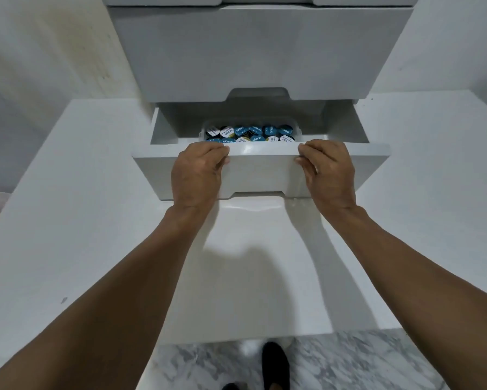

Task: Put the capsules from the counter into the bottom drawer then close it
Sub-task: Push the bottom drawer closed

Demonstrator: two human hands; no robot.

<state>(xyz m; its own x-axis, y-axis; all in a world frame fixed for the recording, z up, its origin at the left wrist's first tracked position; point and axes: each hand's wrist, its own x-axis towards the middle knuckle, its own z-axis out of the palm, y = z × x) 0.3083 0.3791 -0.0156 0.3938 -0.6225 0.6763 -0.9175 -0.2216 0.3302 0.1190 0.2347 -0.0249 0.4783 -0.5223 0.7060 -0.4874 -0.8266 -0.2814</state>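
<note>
Gripped bottom drawer by front rim with left hand and right hand, fingers curled over it, capsules inside. Seemingly closing; called for even inward push.

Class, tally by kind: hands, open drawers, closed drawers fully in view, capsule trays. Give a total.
Hands: 2, left hand and right hand
Open drawers: 1, bottom drawer
Closed drawers fully in view: 1, drawer above
Capsule trays: 1, clear tray
Total: 5
</note>
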